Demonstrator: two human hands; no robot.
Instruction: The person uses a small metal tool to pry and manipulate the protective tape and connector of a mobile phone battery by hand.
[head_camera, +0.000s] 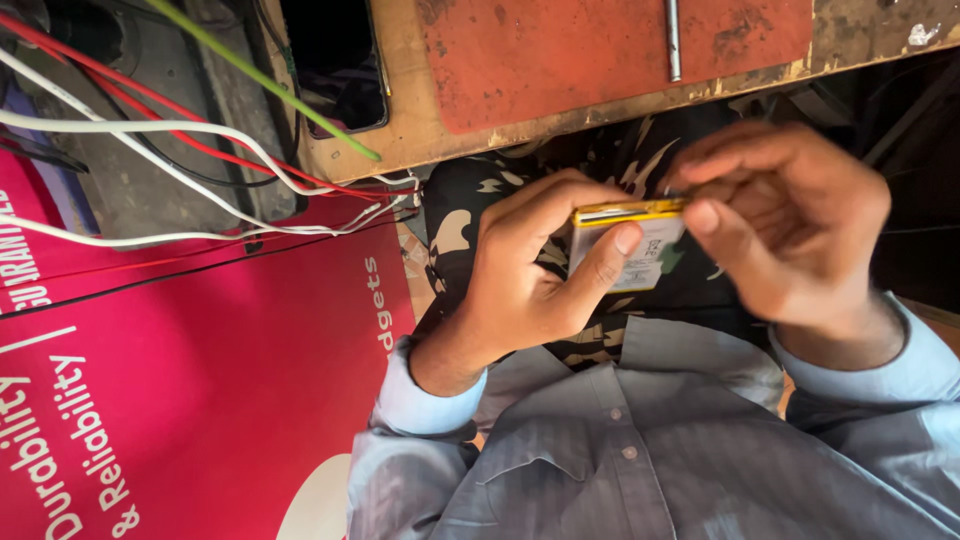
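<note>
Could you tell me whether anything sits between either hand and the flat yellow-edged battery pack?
Nothing visible does. The left hand grips the battery pack directly, thumb pressed on its face, and the right hand pinches its top edge with bare fingertips, though that hand is blurred.

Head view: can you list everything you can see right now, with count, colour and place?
Flat battery pack: one, silver-white with a yellow top edge, held between both hands at centre.
Workbench: one, worn wood with a red-brown mat, along the top.
Metal rod: one, grey, lying on the mat at top.
Wires: several, white, red and one green, upper left.
Banner: one, pink-red with white lettering, lower left.
Patterned cloth: dark with pale marks, under the hands.
Shirt: light blue, buttoned, bottom.
Left hand: grips the pack.
Right hand: fingers at the pack's top edge, blurred.
</note>
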